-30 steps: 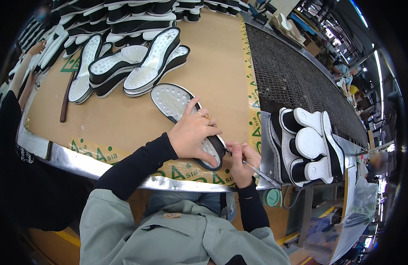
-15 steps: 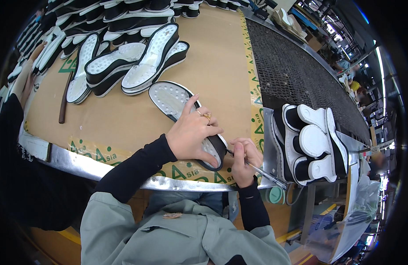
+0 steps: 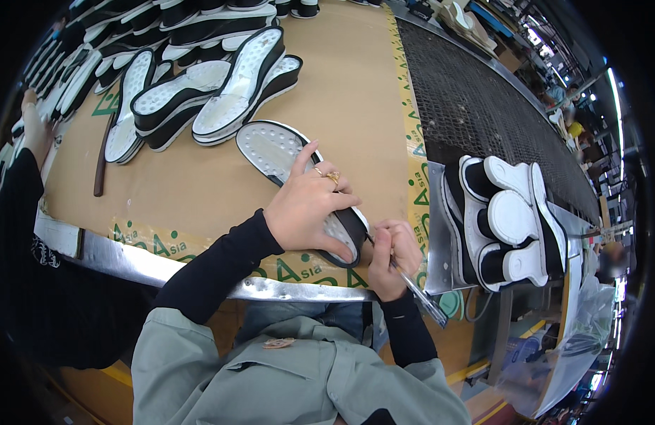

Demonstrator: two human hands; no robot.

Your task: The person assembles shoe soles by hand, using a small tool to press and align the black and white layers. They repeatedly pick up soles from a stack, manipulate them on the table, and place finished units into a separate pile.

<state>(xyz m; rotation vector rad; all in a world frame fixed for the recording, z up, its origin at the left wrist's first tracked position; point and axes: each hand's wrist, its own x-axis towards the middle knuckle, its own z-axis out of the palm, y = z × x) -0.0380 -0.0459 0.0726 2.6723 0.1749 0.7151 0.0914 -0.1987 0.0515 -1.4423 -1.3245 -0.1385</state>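
Observation:
A shoe sole [image 3: 265, 145] with a dimpled white inner face and a black-and-white edge lies slanted on the table in front of me. My left hand [image 3: 306, 205] is closed over its middle and heel, with the thumb on the heel's inner face and the fingers across the far edge. In my right hand [image 3: 394, 258] is a slim pen-like tool [image 3: 424, 299], pinched between thumb and fingers. Its thin tip meets, or nearly meets, the black side of the heel. The tool's clear rear end points down to the right. My left hand hides the sole's middle.
Several similar soles [image 3: 228, 92] stand beyond my hands, with stacks [image 3: 214, 32] behind. A dark stick [image 3: 102, 156] lies at left. Upturned soles [image 3: 511, 219] fill a metal shelf at right, beside a mesh conveyor belt [image 3: 469, 99]. Another person's hand [image 3: 35, 127] is at far left.
My right hand has turned slightly, so the tool's rear end points more steeply downward. My left hand keeps its hold on the sole. The whole view has shifted a little.

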